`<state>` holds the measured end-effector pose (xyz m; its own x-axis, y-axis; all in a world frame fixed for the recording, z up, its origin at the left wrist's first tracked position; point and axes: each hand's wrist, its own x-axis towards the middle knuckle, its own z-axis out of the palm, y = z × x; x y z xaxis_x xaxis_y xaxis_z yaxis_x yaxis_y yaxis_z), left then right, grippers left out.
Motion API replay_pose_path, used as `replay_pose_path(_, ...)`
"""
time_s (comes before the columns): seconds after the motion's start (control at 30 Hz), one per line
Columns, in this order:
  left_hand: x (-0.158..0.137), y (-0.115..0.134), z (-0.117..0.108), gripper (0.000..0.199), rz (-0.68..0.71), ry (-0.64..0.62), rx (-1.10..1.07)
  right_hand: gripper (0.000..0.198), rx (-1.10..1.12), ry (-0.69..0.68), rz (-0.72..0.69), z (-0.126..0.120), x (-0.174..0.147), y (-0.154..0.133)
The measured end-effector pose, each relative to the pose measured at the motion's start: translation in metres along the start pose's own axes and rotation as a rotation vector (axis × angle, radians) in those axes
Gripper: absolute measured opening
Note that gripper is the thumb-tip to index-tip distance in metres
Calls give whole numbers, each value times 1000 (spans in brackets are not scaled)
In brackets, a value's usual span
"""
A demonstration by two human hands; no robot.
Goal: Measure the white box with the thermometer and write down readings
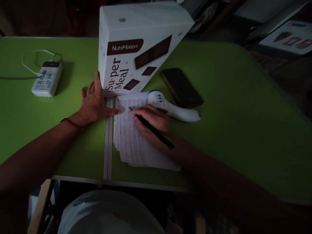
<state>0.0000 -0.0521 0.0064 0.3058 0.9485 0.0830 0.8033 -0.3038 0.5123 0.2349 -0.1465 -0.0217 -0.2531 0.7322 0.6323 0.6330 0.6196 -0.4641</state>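
Note:
A black pen [156, 131] is pinched in my right hand [156, 122], its tip on a stack of paper sheets [131, 146] covered in rows of small writing. My left hand [94, 104] has its fingers spread; the thumb reaches to the paper's left edge and the other fingers lie by the lower left corner of a tall white box [126, 29]. The box stands upright behind the sheets, marked "NutriMotion" and "Su-per Meal". Just beyond my right hand, a white and blue infrared thermometer [181, 112] lies partly over the paper.
A dark phone [181, 86] lies behind the thermometer. At the left a white power adapter [47, 79] has cables plugged in. The green table [231, 130] has a seam [108, 139] left of the paper; a wooden chair part [41, 204] shows below its front edge.

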Motion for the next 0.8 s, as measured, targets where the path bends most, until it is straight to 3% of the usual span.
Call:
replay_pose_path(0.17, -1, -2, 1, 150, 22, 0, -28, 29, -145, -147, -10, -4, -6, 7)
replay_pose_path(0.33, -3, -4, 2, 154, -1, 12, -34, 29, -167, -148, 3, -4, -6, 7)
replay_pose_path(0.47, -3, -4, 2, 157, 0, 19, -25, 21, -11, -92, 33, -6, -1, -4)
replay_pose_path(0.67, -1, 0, 0, 156, -15, -8, 20, 11, 290, 21, 371, -9, 6, -15)
replay_pose_path(0.8, -1, 1, -1, 156, 11, -4, -13, 5, 399, 4, 479, -8, 8, -11)
